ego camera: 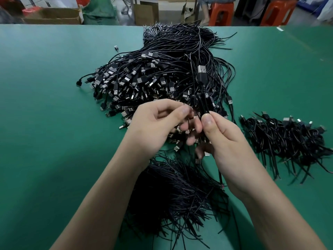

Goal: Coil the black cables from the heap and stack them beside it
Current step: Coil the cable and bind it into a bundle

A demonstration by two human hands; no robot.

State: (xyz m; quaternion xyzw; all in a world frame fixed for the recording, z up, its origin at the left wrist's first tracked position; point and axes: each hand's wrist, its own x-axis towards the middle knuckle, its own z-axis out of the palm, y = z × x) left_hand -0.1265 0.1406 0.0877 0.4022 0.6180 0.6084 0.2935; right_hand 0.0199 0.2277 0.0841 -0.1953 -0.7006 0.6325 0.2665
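Cable at frame centre, over heap: long axis vertical, silver USB plug pointing to top; thin, black, doubled over. Your right grip pinches its lower part; your left grip pinches strand alongside.

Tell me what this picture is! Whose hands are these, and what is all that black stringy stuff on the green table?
There is no machine here. A person wears a camera on their head, so you see their own two hands from above. The green table holds a big heap of black cables with metal plugs. The right hand pinches one cable, and its plug sticks up. The left hand grips the same cable right beside it, probably to wind it into a loop. On the right lies the stack of cables that are already wound. Nearer the person lies a bundle of loose cable ends.
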